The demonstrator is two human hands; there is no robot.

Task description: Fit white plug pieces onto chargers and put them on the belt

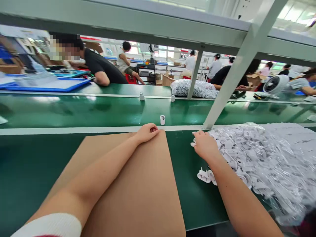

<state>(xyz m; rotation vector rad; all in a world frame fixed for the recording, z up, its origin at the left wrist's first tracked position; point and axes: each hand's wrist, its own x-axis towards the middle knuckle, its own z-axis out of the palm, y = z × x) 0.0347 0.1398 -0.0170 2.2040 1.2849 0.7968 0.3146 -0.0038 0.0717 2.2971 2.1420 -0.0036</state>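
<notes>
Head view: post (228, 80) near bag (274, 161), cardboard (138, 191) beneath curled left grip (147, 132)—right grip (204, 144) bent, holds unclear.

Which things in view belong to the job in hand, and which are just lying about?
Likely part of the job:
- cardboard, under the left hand
- loose white parts, near the right hand
- clear bag of white parts
- white piece just beyond the left hand

Probably just around:
- fan
- blue-edged tray
- far bag
</notes>
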